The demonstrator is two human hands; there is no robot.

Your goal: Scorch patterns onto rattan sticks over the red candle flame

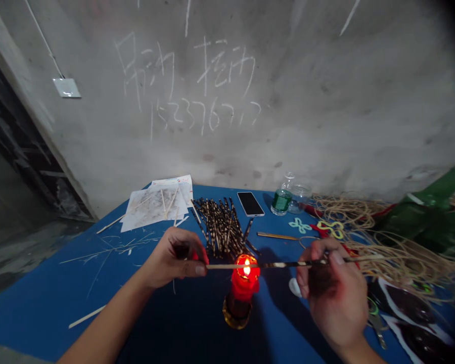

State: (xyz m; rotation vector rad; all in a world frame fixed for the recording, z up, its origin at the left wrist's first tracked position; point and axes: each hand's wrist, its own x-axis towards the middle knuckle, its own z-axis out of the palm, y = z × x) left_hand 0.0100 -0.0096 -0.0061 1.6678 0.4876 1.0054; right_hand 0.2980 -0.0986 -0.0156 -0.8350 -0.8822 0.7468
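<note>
Your left hand (pixel 180 258) pinches the stick (pixel 276 264), hiding that end; your right hand (pixel 333 293) closes round it near the other, covering a stretch. Pale leftward, scorched dark in patches rightward, it crosses at the candle's (pixel 244 290) flame, contact unclear. Beyond, toward the table's (pixel 41 298) far edge, blackened sticks (pixel 220 227) overlap in a pile.

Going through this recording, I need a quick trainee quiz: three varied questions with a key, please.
1. Multiple choice: where does the phone lie? a) on the papers b) on the blue table c) on the coiled strands
2. True or false: the left hand and the right hand both hold the thin stick.
3. Fill in: the lit candle glows ____.

Key: 1 b; 2 true; 3 red.
</note>
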